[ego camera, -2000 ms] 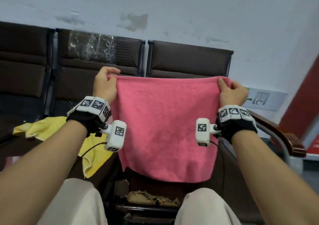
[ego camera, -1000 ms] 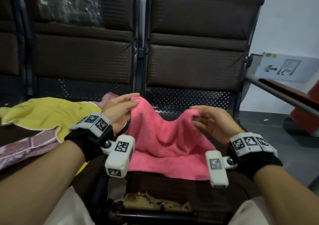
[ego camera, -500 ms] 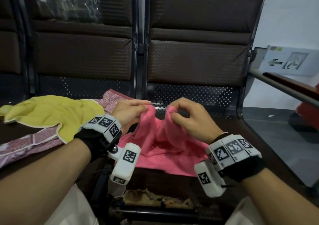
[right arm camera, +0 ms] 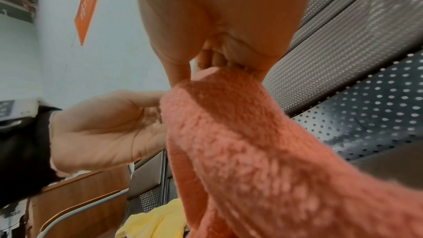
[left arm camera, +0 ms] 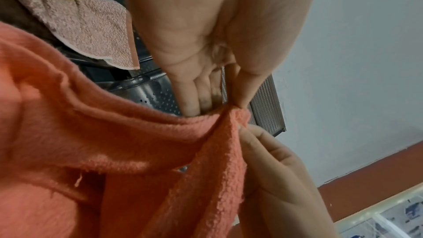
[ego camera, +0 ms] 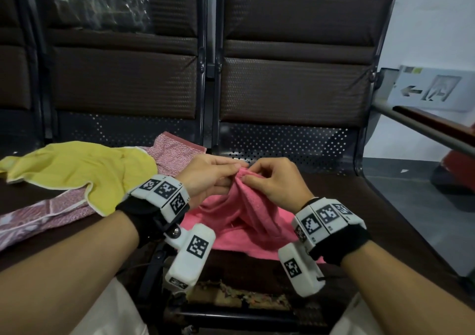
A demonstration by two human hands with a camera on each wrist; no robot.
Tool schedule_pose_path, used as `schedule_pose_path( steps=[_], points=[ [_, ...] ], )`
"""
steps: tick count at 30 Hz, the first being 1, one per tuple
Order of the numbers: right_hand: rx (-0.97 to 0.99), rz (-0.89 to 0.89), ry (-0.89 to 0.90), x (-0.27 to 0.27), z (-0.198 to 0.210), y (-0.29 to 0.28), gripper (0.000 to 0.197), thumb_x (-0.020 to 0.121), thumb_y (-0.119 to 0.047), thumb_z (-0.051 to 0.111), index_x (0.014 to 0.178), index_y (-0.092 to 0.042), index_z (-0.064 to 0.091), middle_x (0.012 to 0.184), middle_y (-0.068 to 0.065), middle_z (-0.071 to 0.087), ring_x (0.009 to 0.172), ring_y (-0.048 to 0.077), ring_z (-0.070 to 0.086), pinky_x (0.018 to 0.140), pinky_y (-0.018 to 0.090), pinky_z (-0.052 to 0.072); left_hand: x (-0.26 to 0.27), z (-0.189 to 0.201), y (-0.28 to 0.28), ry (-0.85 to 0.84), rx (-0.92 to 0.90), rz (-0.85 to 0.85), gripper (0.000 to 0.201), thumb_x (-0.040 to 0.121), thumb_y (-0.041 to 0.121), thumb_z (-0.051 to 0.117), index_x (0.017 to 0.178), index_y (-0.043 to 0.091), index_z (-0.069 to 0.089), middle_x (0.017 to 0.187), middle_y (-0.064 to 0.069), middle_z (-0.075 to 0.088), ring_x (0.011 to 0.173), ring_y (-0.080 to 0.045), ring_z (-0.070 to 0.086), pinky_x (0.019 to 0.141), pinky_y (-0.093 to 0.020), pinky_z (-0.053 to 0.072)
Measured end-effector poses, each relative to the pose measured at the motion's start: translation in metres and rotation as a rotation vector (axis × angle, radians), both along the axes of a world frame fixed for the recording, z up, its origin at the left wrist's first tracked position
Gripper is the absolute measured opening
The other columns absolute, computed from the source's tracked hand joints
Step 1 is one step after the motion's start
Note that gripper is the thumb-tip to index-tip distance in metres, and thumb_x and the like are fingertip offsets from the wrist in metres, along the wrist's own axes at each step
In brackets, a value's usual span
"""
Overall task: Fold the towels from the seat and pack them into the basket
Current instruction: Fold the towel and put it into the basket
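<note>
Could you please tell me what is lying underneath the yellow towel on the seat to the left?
A pink patterned towel lies under the yellow towel, showing beyond it at both ends. Its covered middle cannot be seen.

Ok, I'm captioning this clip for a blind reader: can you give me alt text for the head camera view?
Two hands, the left hand and right hand, pinch the gathered top edge of a pink towel together above a dark bench seat. A yellow towel and a patterned pink towel lie unfolded on the neighbouring seat to the left.
</note>
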State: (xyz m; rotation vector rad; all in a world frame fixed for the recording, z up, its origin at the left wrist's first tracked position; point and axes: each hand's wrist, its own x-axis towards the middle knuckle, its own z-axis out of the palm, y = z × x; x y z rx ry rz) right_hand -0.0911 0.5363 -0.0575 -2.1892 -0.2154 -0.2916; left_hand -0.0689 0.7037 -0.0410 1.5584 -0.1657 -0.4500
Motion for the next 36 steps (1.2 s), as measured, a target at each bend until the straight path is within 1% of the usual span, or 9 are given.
schedule_pose_path(
  steps=[7, 12, 16, 19, 23, 25, 28, 31, 36],
  points=[
    [0.014, 0.014, 0.0, 0.0, 0.0, -0.003, 0.01, 0.078, -0.029, 0.076, 0.079, -0.018, 0.074, 0.074, -0.006, 0.071, 0.068, 0.001, 0.061, 0.066, 0.017, 0.048, -0.005, 0.002, 0.001, -0.068, 0.067, -0.062, 0.024, 0.091, 0.006, 0.056, 0.113, 0.008, 0.065, 0.116, -0.027, 0.062, 0.097, -0.028, 0.054, 0.098, -0.044, 0.044],
    [0.034, 0.09, 0.104, 0.001, -0.002, -0.003, 0.015, 0.08, -0.034, 0.073, 0.077, -0.021, 0.069, 0.073, 0.0, 0.068, 0.066, 0.007, 0.059, 0.066, 0.028, 0.051, 0.0, -0.006, -0.002, -0.179, 0.128, 0.031, 0.023, 0.094, 0.001, 0.045, 0.104, 0.006, 0.066, 0.083, -0.018, 0.052, 0.075, -0.027, 0.042, 0.061, -0.029, 0.034],
    [-0.363, 0.184, 0.168, 0.003, -0.01, -0.014, 0.042, 0.087, -0.053, 0.056, 0.062, -0.02, 0.055, 0.059, -0.006, 0.057, 0.059, 0.01, 0.052, 0.063, 0.03, 0.038, 0.013, -0.01, 0.003, -0.341, 0.265, 0.171, 0.028, 0.095, 0.004, 0.041, 0.091, 0.014, 0.066, 0.056, 0.01, 0.056, 0.049, -0.008, 0.043, 0.048, -0.02, 0.033],
    [-0.775, 0.152, 0.201, 0.006, -0.013, -0.022, 0.051, 0.088, -0.063, 0.042, 0.063, -0.019, 0.047, 0.061, -0.008, 0.052, 0.067, 0.014, 0.05, 0.075, 0.033, 0.026, 0.018, -0.012, 0.008, -0.398, 0.366, 0.298, 0.033, 0.094, 0.005, 0.035, 0.073, 0.023, 0.054, 0.062, 0.003, 0.047, 0.054, -0.011, 0.041, 0.053, -0.027, 0.032],
    [-0.8, 0.096, 0.11, 0.006, -0.008, -0.026, 0.031, 0.093, -0.052, 0.043, 0.076, -0.027, 0.05, 0.073, -0.012, 0.055, 0.082, 0.016, 0.055, 0.08, 0.034, 0.026, 0.018, -0.012, 0.008, -0.487, 0.423, 0.286, 0.041, 0.091, 0.001, 0.033, 0.054, 0.019, 0.038, 0.054, 0.003, 0.037, 0.051, -0.01, 0.036, 0.062, -0.027, 0.029],
    [-0.639, 0.106, 0.091, 0.001, -0.004, -0.027, 0.017, 0.09, -0.041, 0.056, 0.096, -0.026, 0.051, 0.079, -0.009, 0.059, 0.087, 0.019, 0.061, 0.079, 0.032, 0.041, 0.018, -0.012, 0.009, -0.5, 0.423, 0.297, 0.037, 0.094, 0.005, 0.033, 0.063, 0.021, 0.045, 0.061, 0.005, 0.043, 0.057, -0.007, 0.041, 0.062, -0.027, 0.032],
    [-0.568, 0.105, 0.118, -0.007, 0.006, -0.03, 0.049, 0.082, -0.034, 0.07, 0.124, -0.025, 0.049, 0.084, -0.005, 0.066, 0.086, 0.017, 0.064, 0.08, 0.033, 0.051, 0.011, -0.01, 0.01, -0.522, 0.401, 0.175, 0.026, 0.1, 0.027, 0.034, 0.081, 0.018, 0.05, 0.063, 0.004, 0.043, 0.053, -0.005, 0.042, 0.054, -0.024, 0.037],
    [-0.727, 0.065, 0.121, -0.013, 0.018, -0.035, 0.019, 0.081, -0.032, 0.068, 0.099, -0.024, 0.069, 0.086, -0.001, 0.068, 0.089, 0.019, 0.064, 0.08, 0.034, 0.052, -0.001, -0.001, 0.014, -0.572, 0.535, -0.073, 0.06, 0.076, 0.071, 0.028, 0.101, 0.019, 0.047, 0.082, -0.002, 0.05, 0.072, -0.013, 0.047, 0.071, -0.035, 0.043],
    [-0.697, -0.037, 0.07, -0.032, 0.036, -0.039, 0.009, 0.085, -0.026, 0.063, 0.093, -0.023, 0.064, 0.099, 0.0, 0.045, 0.105, 0.022, 0.045, 0.09, 0.034, 0.038, -0.019, 0.012, 0.022, -0.77, 0.872, -0.279, 0.038, 0.097, 0.024, 0.045, 0.133, 0.013, 0.039, 0.116, -0.009, 0.046, 0.104, -0.016, 0.051, 0.093, -0.02, 0.038]
  ],
)
